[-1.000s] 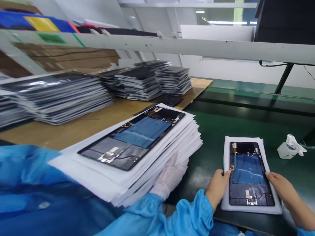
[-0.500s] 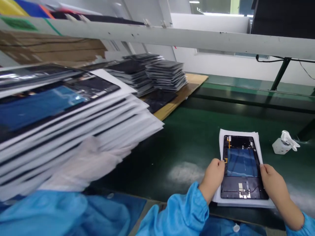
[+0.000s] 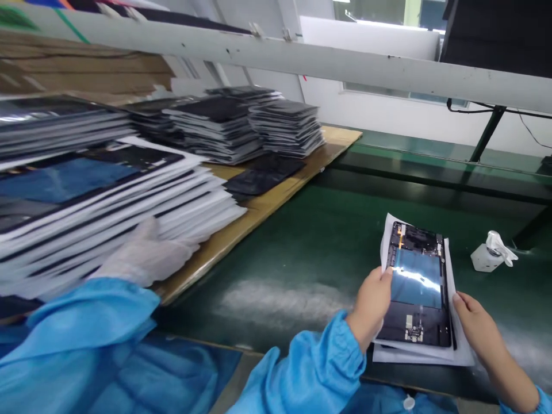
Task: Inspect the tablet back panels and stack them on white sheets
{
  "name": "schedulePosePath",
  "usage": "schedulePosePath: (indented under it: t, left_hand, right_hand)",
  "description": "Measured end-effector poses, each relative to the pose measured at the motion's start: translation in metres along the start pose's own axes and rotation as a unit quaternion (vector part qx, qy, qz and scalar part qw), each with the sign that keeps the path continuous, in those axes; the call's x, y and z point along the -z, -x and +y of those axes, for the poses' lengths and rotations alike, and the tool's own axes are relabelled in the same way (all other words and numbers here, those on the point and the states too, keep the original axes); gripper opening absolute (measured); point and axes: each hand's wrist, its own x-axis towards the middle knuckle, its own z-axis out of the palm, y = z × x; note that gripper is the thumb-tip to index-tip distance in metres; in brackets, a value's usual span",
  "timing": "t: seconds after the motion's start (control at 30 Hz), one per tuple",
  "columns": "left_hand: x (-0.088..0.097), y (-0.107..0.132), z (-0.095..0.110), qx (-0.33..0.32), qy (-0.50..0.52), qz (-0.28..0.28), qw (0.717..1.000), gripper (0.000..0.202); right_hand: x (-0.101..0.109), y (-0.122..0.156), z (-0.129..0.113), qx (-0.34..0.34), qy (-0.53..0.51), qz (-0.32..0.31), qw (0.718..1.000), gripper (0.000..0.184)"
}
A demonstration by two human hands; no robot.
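My left hand (image 3: 371, 299) grips the left edge of an opened tablet (image 3: 416, 282) with a blue-filmed middle and bare circuit parts. The tablet tilts over white sheets (image 3: 425, 355), its left side raised and light glaring off the film. My right hand (image 3: 478, 326) is closed at the right edge of the white sheet, thumb on the rim; its lower fingers are partly hidden. At the left, a co-worker's gloved hand (image 3: 146, 253) rests against a stack of opened tablets (image 3: 172, 213) layered with white sheets.
A small white pump bottle (image 3: 491, 253) stands right of my hands on the green table (image 3: 276, 276). More tablet stacks (image 3: 287, 126) sit on a board (image 3: 276, 204) at the back left. A white shelf beam (image 3: 345, 60) crosses overhead, with a black panel (image 3: 498, 37) at upper right.
The co-worker's stack has moved left and down onto the board. The tablet in my hands has tilted, and my right hand has come slightly away from its edge.
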Motion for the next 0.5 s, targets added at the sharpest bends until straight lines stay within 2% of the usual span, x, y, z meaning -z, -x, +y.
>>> schedulePosePath:
  t: [0.1, 0.17, 0.2, 0.23, 0.3, 0.33, 0.4, 0.43, 0.5]
  left_hand:
    - [0.024, 0.006, 0.016, 0.0, 0.108, -0.071, 0.992, 0.04]
    - [0.037, 0.01, 0.018, 0.038, 0.181, -0.124, 0.975, 0.04]
    - [0.041, 0.011, 0.016, 0.064, 0.205, -0.141, 0.966, 0.039]
    - [0.044, 0.011, 0.012, 0.091, 0.221, -0.148, 0.96, 0.037]
    - [0.047, 0.01, 0.0, 0.132, 0.237, -0.149, 0.951, 0.034]
    - [0.047, 0.009, -0.006, 0.144, 0.24, -0.148, 0.949, 0.033]
    - [0.047, 0.007, -0.017, 0.149, 0.237, -0.146, 0.949, 0.031]
    - [0.047, 0.007, -0.021, 0.147, 0.233, -0.143, 0.95, 0.03]
    - [0.046, 0.006, -0.026, 0.143, 0.224, -0.135, 0.954, 0.03]
  right_hand:
    - [0.001, 0.015, -0.01, 0.012, -0.089, -0.022, 0.996, 0.059]
    - [-0.003, 0.029, -0.023, 0.019, -0.231, -0.098, 0.968, 0.063]
    - [-0.007, 0.036, -0.029, 0.01, -0.318, -0.154, 0.935, 0.065]
    - [-0.01, 0.042, -0.036, -0.008, -0.401, -0.211, 0.891, 0.065]
    - [-0.018, 0.052, -0.046, -0.054, -0.513, -0.29, 0.806, 0.063]
    - [-0.022, 0.055, -0.048, -0.07, -0.532, -0.3, 0.788, 0.06]
    - [-0.027, 0.057, -0.049, -0.074, -0.538, -0.285, 0.789, 0.054]
    - [-0.03, 0.057, -0.047, -0.068, -0.524, -0.269, 0.805, 0.053]
    - [-0.034, 0.056, -0.043, -0.046, -0.465, -0.225, 0.855, 0.053]
